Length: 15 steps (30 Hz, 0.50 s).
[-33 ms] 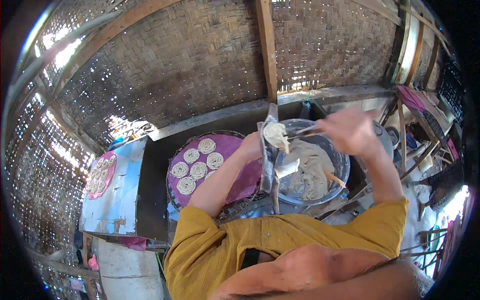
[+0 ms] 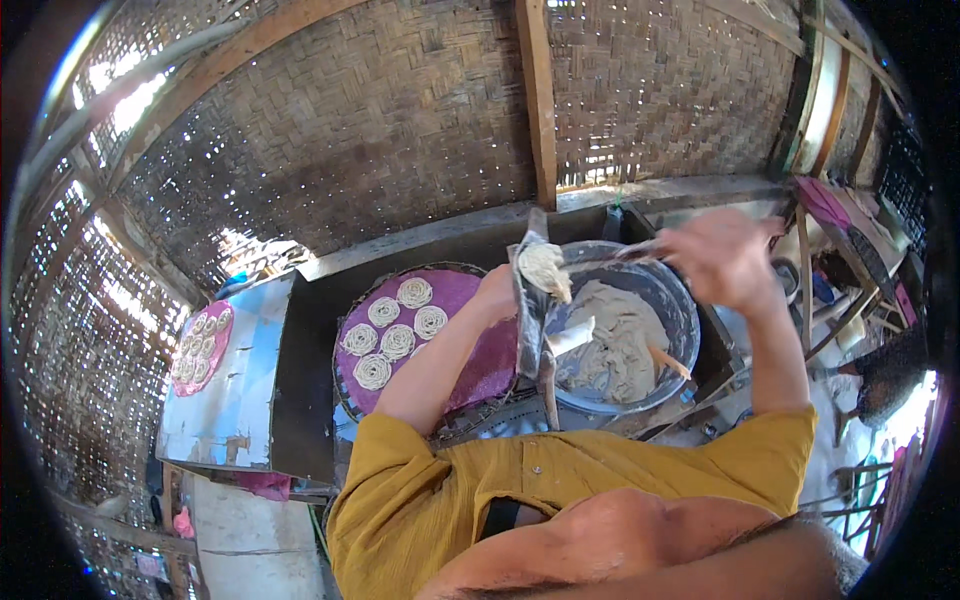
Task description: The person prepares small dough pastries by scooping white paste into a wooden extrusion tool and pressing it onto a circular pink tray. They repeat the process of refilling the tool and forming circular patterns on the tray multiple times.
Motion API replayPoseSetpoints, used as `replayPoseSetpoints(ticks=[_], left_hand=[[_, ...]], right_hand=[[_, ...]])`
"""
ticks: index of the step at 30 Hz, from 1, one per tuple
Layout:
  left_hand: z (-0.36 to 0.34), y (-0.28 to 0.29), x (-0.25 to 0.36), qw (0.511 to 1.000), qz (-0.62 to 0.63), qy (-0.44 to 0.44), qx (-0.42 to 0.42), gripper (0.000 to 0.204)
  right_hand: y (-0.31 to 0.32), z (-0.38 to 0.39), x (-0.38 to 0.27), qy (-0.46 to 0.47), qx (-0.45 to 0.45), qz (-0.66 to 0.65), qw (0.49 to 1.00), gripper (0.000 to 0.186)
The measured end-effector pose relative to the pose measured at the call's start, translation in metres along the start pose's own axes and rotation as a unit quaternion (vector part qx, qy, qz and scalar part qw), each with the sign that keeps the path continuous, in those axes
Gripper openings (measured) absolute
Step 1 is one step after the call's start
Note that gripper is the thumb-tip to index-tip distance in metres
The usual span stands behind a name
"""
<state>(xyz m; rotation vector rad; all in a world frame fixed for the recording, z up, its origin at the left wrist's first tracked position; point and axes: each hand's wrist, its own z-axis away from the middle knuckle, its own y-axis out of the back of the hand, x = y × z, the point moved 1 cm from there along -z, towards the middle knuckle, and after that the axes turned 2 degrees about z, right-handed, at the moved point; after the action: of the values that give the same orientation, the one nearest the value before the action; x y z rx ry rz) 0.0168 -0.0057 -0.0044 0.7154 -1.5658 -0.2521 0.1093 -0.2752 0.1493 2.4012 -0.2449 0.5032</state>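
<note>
My left hand (image 2: pixel 498 296) grips the far part of a dark, long-handled press-like tool (image 2: pixel 532 335), its fingers partly hidden behind it. A lump of pale dough (image 2: pixel 543 268) sits in the tool's opening. My right hand (image 2: pixel 722 262), smeared by motion, is closed round a thin scoop-like utensil (image 2: pixel 640 252) whose tip lies near the lump. Below is a big grey basin (image 2: pixel 690 318) with sticky pale dough (image 2: pixel 625 345) in it. At left, a round purple sheet (image 2: pixel 465 352) on a rack bears several coiled dough rosettes (image 2: pixel 397 341).
A white scraper-like piece (image 2: pixel 572 337) and an orange stick (image 2: pixel 670 362) stand in or over the basin. A blue-white board (image 2: pixel 235 400) at left carries a smaller pink sheet (image 2: pixel 203 352) of rosettes. Behind rises a woven bamboo wall (image 2: pixel 380 140) with a wooden post (image 2: pixel 537 100).
My right hand has moved to the right with its utensil, away from the dough lump. The press-like tool in my left hand has shifted slightly to the left.
</note>
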Motion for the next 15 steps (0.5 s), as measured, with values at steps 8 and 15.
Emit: replayPoseSetpoints(ticks=[8, 15], left_hand=[[0.001, -0.011, 0.023, 0.982, -0.183, -0.051, 0.005, 0.041], [0.002, -0.016, 0.030, 0.977, -0.213, -0.025, -0.014, 0.046]], right_hand=[[-0.008, -0.011, 0.001, 0.019, -0.046, -0.024, 0.999, 0.025], [-0.059, -0.011, -0.030, 0.086, -0.152, -0.023, 0.984, 0.017]])
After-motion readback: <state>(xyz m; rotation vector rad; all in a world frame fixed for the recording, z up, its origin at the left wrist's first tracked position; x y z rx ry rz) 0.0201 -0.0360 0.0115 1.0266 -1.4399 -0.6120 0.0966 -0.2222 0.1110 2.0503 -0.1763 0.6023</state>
